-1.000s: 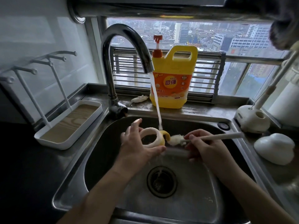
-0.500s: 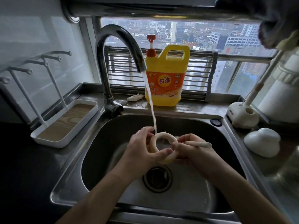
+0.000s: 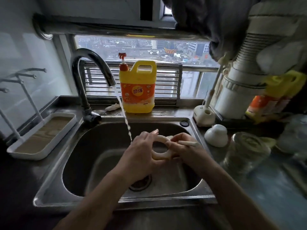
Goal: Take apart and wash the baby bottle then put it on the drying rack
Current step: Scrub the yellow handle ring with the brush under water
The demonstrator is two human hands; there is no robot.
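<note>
Over the stainless steel sink (image 3: 54,193), the left hand (image 3: 142,156) held a cream plastic screw ring (image 3: 160,157) from the baby bottle, thumb under its lower edge and fingers curled over its far side. The ring stood on edge above the round drain (image 3: 141,184), its opening facing the camera. Just beside it, the right hand (image 3: 187,151) had its fingers closed around the thin white handle of a small brush (image 3: 189,143). The brush end lay against the ring's upper right rim, mostly hidden by the fingers.

A thin stream of water (image 3: 125,117) fell from the curved chrome tap (image 3: 93,63) and met the back of the left hand's fingers.

On the counter to the left stood a white drying rack (image 3: 41,135) with a wood-patterned tray and upright pegs, nothing on it. To the right sat a white domed cap (image 3: 216,135), a blurred clear glass container (image 3: 245,151) and a white brush stand (image 3: 203,116).

Farther back, on the ledge, stood a yellow detergent jug (image 3: 137,90) with an orange label and red pump, before a window (image 3: 149,45) onto city buildings.
</note>
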